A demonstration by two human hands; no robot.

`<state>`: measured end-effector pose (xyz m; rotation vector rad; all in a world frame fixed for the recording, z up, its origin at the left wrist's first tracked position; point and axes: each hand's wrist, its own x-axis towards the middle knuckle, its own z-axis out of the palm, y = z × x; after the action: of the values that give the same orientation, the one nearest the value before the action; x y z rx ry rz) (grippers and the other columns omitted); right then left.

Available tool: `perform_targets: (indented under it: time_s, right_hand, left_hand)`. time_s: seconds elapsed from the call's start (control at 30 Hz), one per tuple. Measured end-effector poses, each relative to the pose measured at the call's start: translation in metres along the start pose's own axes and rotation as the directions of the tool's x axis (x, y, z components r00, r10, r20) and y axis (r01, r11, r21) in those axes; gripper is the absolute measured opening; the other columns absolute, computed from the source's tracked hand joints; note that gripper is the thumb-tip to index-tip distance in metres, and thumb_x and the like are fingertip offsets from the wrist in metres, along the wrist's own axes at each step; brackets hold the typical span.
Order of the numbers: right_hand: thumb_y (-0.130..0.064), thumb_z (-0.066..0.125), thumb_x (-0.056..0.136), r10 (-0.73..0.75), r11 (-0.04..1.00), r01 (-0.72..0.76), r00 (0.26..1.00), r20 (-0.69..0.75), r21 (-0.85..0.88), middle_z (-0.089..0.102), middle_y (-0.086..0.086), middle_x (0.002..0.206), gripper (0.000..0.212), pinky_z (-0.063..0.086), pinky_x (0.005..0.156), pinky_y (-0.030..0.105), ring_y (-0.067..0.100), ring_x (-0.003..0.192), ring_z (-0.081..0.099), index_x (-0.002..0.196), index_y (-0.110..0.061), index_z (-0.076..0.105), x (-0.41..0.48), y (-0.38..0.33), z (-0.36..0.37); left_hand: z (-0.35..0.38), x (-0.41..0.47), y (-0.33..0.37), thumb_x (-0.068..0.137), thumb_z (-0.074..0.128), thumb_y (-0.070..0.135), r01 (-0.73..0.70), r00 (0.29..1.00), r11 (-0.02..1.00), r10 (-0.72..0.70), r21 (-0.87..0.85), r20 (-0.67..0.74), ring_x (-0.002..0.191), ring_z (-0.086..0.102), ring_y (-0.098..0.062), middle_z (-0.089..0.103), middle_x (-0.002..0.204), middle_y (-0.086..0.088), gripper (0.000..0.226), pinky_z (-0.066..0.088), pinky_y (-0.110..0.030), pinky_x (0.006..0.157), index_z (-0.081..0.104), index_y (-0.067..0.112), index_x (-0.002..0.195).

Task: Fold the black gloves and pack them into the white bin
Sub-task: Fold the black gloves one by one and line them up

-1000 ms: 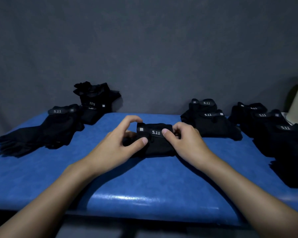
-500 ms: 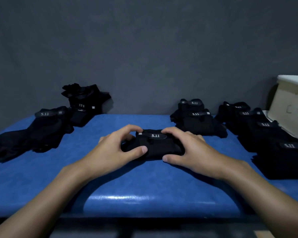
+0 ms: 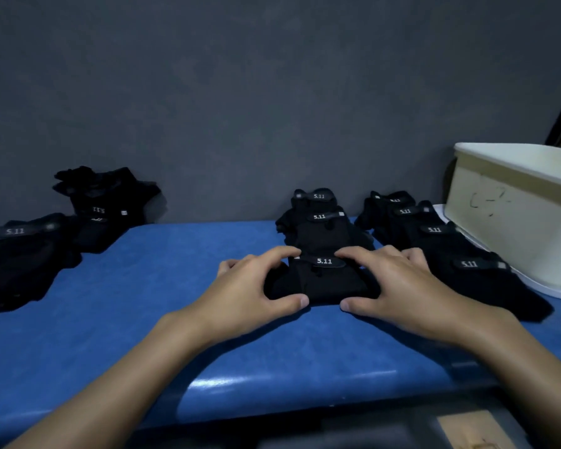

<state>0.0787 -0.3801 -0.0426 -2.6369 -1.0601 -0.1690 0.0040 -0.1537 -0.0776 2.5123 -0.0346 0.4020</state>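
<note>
**Folded bundle held in both grips, bin waiting at far right**

Blue padded worktop carries everything. A tall white plastic bin stands at the far right corner on a flat white tray or lid. The bin's inside is hidden from this angle, so I cannot tell what it holds.

A row of folded black gloves with "5.11" wrist tabs runs along the right edge, beside the bin's foot. A small stack of folded black gloves sits at the middle of the far edge. Loose unfolded black gloves are spread at the left edge, with a rumpled black heap at the far left corner.

The task's thing is a compact folded black glove bundle, mid-worktop, just in front of the middle stack. Left grip and right grip, both bare hands, grasp it from either side. Fingers curl over its far top and thumbs press at its near edge.

Judgement: the fold looks finished, and the step in hand is squaring up or lifting. The next move calls for carrying the bundle right, over the folded row. It should be kept squeezed so it does not spring open short of the bin.
</note>
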Motion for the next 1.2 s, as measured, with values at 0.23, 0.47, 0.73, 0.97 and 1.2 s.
perform_targets:
  time_s: [0.23, 0.47, 0.73, 0.97, 1.2]
  right_hand:
    - [-0.063, 0.059, 0.084, 0.032, 0.994, -0.036, 0.999, -0.043, -0.102, 0.044, -0.015, 0.1, 0.063, 0.021, 0.096, 0.029, 0.005, 0.081, 0.013, 0.138, -0.042, 0.036, 0.003, 0.013, -0.013]
    - [-0.063, 0.057, 0.085, 0.034, 0.991, -0.036, 0.999, -0.017, -0.13, 0.046, -0.015, 0.095, 0.056, 0.024, 0.1, 0.037, 0.012, 0.106, 0.036, 0.134, -0.04, 0.042, 0.017, 0.019, -0.013]
    - [-0.063, 0.061, 0.081, 0.021, 0.995, -0.028, 0.997, -0.072, -0.097, 0.055, -0.014, 0.12, 0.065, 0.025, 0.097, 0.038, 0.012, 0.114, 0.04, 0.137, -0.039, 0.039, 0.019, 0.027, -0.005]
    - [-0.066, 0.059, 0.08, -0.086, 0.982, 0.054, 0.981, -0.176, -0.18, 0.039, -0.012, 0.144, 0.072, 0.022, 0.101, 0.037, 0.013, 0.128, 0.032, 0.141, -0.035, 0.036, 0.013, 0.028, -0.011]
    - [-0.062, 0.055, 0.085, -0.201, 0.976, 0.182, 0.964, -0.172, -0.123, 0.04, -0.018, 0.14, 0.057, 0.021, 0.1, 0.036, 0.01, 0.127, 0.032, 0.135, -0.037, 0.045, 0.035, -0.003, -0.011]
  left_hand:
    - [0.014, 0.018, 0.01, 0.08, 0.065, 0.064, -0.013, 1.0, 0.994, 0.012, 0.108, 0.009, 0.119, 0.047, 0.0, 0.058, 0.113, 0.017, 0.067, 0.024, -0.033, 0.108, 0.037, 0.048, 0.139]
    - [0.013, 0.028, 0.016, 0.082, 0.063, 0.063, 0.0, 1.0, 0.985, -0.005, 0.171, 0.03, 0.119, 0.048, -0.003, 0.052, 0.107, 0.021, 0.067, 0.025, -0.034, 0.105, 0.036, 0.045, 0.141]
    - [0.008, 0.029, 0.021, 0.083, 0.065, 0.059, 0.019, 0.997, 0.989, -0.03, 0.15, 0.067, 0.113, 0.05, -0.004, 0.052, 0.113, 0.02, 0.069, 0.027, -0.037, 0.104, 0.029, 0.049, 0.141]
    - [-0.012, 0.017, 0.03, 0.081, 0.066, 0.061, 0.046, 0.997, 0.99, -0.054, 0.132, 0.057, 0.117, 0.049, -0.005, 0.047, 0.127, 0.017, 0.071, 0.034, -0.044, 0.106, 0.023, 0.056, 0.139]
    - [-0.038, 0.006, 0.015, 0.069, 0.049, 0.078, 0.121, 0.991, 0.984, -0.128, 0.13, 0.043, 0.108, 0.056, -0.005, 0.052, 0.12, 0.02, 0.06, 0.042, -0.046, 0.104, 0.033, 0.061, 0.124]
